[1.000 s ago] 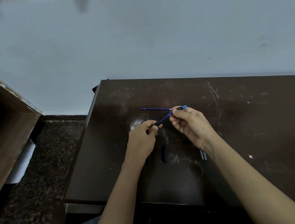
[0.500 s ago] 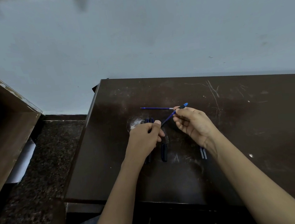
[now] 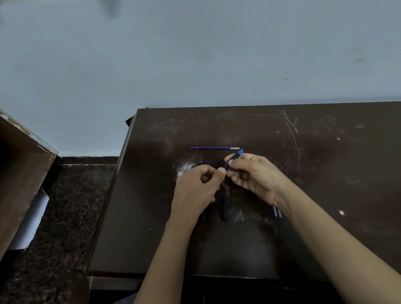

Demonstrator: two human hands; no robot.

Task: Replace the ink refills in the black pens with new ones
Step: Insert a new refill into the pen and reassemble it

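Observation:
Both hands meet over the middle of the dark brown table (image 3: 317, 166). My right hand (image 3: 252, 174) pinches a black pen (image 3: 234, 157) with a blue end cap that sticks out up and to the right. My left hand (image 3: 197, 186) is closed at the pen's lower end, thumb against the right hand's fingers; what it grips is hidden. A loose blue refill (image 3: 215, 148) lies flat just beyond the hands. Another black pen (image 3: 223, 206) lies below them, and more dark pens (image 3: 203, 163) peek out above the left hand.
Two thin refills (image 3: 277, 211) lie beside my right wrist. A white scuff (image 3: 185, 167) marks the table left of the hands. A brown wooden cabinet (image 3: 10, 180) stands at the left over a dark speckled floor (image 3: 57, 249). A pale blue wall rises behind.
The hands have closed together. The long stretch of blue refill seen between them a second ago is now almost hidden, and the pen's visible part is shorter.

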